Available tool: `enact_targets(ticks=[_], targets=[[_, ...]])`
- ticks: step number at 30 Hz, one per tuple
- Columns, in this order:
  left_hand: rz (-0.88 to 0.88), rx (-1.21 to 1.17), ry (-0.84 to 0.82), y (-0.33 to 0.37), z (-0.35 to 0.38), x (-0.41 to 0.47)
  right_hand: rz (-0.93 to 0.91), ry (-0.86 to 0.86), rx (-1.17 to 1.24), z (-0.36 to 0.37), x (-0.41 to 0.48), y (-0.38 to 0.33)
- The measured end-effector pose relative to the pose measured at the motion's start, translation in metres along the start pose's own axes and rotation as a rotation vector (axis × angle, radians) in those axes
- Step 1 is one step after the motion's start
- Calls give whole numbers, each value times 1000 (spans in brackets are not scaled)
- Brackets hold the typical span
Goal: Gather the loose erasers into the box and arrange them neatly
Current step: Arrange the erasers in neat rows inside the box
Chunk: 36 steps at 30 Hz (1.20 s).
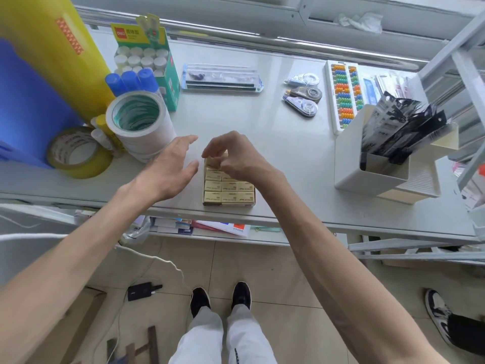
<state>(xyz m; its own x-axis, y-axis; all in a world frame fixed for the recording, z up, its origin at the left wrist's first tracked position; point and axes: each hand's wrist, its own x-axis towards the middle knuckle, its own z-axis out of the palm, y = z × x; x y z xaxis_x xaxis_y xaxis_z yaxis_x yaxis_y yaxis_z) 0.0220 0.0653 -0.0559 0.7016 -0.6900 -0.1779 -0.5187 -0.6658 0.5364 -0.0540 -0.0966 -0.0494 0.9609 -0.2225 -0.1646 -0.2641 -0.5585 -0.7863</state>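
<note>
Looking down through the head camera, nearest to me are two black shoes (199, 300) and pale trousers on a tiled floor. Two bare forearms reach up and away from me to a white table (288, 158). At the table's front edge, about midway along it, stands the small gold box (228, 204). It is packed with yellow-wrapped erasers (225, 197) lying flat in tidy rows. The left hand (170, 166) hovers just left of the box, palm turned towards it, fingers straight and spread, holding nothing. The right hand (233, 156) is arched over the far end of the box, with fingers and thumb curled down together. They seem to pinch an eraser (213, 164) in the far left corner, though the fingers hide most of it. Left of the hands stands a stack of white tape rolls (139, 119), with a yellow tape roll (78, 156) lying beside it. Behind them is a green carton of glue sticks (168, 82). Farther back, near the middle, lies a clear ruler pack (221, 78). To its right are three correction tapes (303, 94) and a white abacus (342, 95) with coloured beads. At the right side, a white organiser (372, 177) holds black packets.
</note>
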Motion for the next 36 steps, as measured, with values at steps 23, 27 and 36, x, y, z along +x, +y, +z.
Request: enact_targets(ticks=[23, 27, 36], targets=[[-66, -62, 41, 6, 9, -13, 279, 404, 62, -24, -46, 16], [-284, -458, 2, 18, 16, -18, 407, 227, 47, -17, -61, 28], [-278, -678, -132, 26, 9, -7, 457, 341, 151, -13, -59, 34]])
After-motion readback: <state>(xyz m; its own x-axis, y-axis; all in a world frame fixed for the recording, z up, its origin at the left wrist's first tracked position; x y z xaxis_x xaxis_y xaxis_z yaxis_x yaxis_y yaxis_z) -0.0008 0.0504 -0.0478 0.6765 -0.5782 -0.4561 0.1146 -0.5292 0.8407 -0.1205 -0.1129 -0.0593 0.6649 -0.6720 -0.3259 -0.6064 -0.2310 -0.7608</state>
